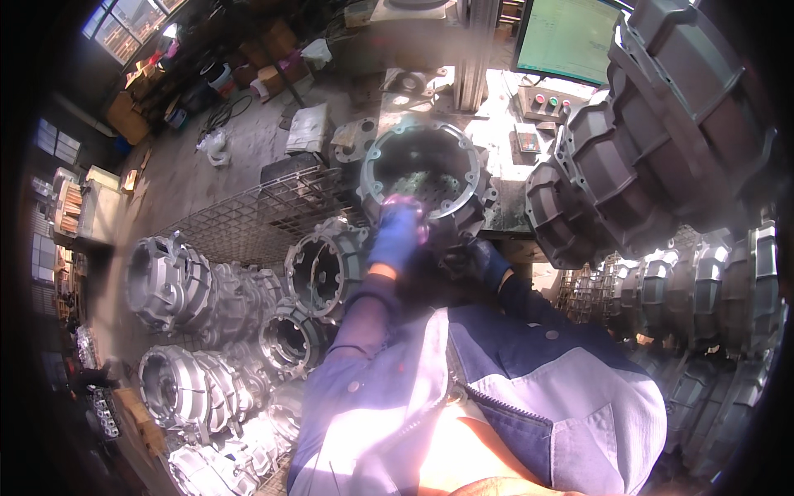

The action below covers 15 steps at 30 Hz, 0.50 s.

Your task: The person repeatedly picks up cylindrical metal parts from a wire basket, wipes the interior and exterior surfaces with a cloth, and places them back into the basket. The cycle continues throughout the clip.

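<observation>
A round cast-metal housing [370, 165] with a bolt-holed flange stands on the bench in front of me, its wide opening facing up. A perforated surface shows down inside it. My left hand [399, 231], in a blue glove with pinkish fingers, is closed over the near rim of the housing; its fingertips are blurred. Lower down, at the near right side of the same housing, my right hand [490, 261] in a dark glove has its fingers curled against the metal. Shadow hides part of that grip.
Similar housings [318, 273] fill a wire crate [240, 215] on my left. Large ones are stacked high on my right [653, 140]. Behind the bench stand a button box [542, 103], a screen [566, 37] and a metal post [475, 58]. A flat plate with holes [354, 139] lies beyond.
</observation>
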Available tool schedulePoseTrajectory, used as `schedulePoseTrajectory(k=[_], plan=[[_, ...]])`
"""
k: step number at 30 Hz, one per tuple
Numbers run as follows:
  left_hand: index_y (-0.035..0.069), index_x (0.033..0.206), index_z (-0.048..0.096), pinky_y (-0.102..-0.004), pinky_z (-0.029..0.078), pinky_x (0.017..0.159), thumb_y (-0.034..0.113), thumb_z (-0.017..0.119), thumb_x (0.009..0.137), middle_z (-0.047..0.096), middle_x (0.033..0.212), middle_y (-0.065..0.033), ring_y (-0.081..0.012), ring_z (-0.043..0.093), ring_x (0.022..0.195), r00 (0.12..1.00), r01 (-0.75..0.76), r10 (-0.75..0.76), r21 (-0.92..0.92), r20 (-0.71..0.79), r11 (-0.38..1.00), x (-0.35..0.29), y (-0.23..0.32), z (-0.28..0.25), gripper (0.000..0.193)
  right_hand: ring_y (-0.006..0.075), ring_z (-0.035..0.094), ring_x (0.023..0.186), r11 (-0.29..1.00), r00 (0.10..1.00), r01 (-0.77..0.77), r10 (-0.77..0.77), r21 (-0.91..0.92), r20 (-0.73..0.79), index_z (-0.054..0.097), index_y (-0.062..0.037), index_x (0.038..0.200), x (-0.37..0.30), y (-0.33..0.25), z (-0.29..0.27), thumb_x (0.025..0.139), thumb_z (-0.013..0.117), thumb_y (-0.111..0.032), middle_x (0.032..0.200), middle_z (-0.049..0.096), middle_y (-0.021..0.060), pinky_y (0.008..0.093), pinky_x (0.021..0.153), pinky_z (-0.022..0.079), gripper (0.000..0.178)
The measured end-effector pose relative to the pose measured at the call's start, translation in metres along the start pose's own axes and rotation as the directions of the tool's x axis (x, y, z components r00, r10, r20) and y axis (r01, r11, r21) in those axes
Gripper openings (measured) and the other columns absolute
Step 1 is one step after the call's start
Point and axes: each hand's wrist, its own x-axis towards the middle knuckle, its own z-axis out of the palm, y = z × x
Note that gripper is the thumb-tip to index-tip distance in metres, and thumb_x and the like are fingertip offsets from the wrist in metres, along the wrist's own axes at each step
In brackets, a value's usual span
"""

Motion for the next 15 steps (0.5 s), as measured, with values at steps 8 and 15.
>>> schedulePoseTrajectory(k=[8,15], plan=[[0.008,0.111,0.063,-0.0358,0.053,0.069,0.029,0.052,0.097,0.061,0.102,-0.0112,-0.0213,0.062,0.080,0.973,-0.206,0.224,0.236,-0.053,0.950,0.010,-0.030,0.012,0.027,0.0301,0.070,0.088,0.996,0.995,-0.035,0.026,-0.080,-0.101,0.057,-0.0138,0.127,-0.008,-0.006,0.021,0.103,0.053,-0.052,0.108,0.070,0.0114,0.0428,0.064,0.056,0.045],[0.007,0.111,0.063,-0.0360,0.053,0.068,0.030,0.053,0.097,0.063,0.098,-0.0112,-0.0209,0.062,0.078,0.994,0.087,-0.099,-0.245,-0.036,0.966,0.008,-0.016,0.011,0.028,0.0324,0.071,0.088,0.996,0.995,-0.087,0.086,-0.012,-0.044,0.059,-0.0138,0.121,0.005,-0.007,0.001,0.101,0.058,-0.050,0.108,0.070,0.0122,0.0483,0.068,0.058,0.042]])
